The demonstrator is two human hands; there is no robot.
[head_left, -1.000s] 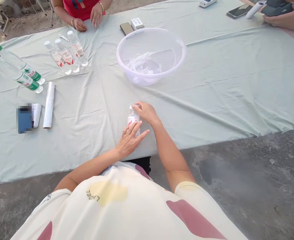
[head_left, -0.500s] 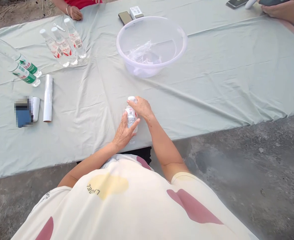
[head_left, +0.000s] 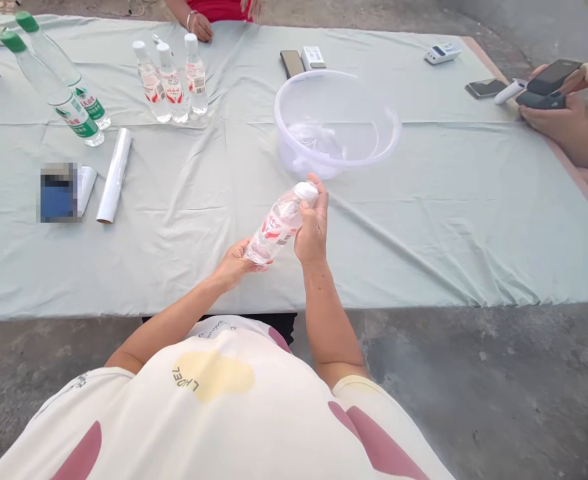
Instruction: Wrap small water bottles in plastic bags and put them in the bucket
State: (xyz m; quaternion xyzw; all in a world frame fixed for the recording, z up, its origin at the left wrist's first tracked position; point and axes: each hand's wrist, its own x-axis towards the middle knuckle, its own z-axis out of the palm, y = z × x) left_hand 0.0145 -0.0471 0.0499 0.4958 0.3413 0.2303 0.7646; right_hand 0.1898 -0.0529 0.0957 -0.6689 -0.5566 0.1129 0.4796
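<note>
A small clear water bottle (head_left: pixel 277 225) with a red and white label and a white cap is tilted above the near part of the table. My left hand (head_left: pixel 235 263) cups its base from below. My right hand (head_left: pixel 312 230) is closed round its neck and cap end. Just beyond the bottle stands a clear plastic basin (head_left: pixel 379 147) with crumpled clear film inside.
A pale green cloth (head_left: pixel 449 220) covers the table. Three small bottles (head_left: pixel 173 82) stand at the back, two green-capped bottles (head_left: pixel 57 83) at far left. A white roll (head_left: pixel 115 175) and a blue object (head_left: pixel 58 193) lie left. Other people's hands rest at the back and right, with phones.
The bottle stood upright on the table with both hands on it; now it is lifted off the cloth and tilted, cap end up to the right. The camera view has shifted.
</note>
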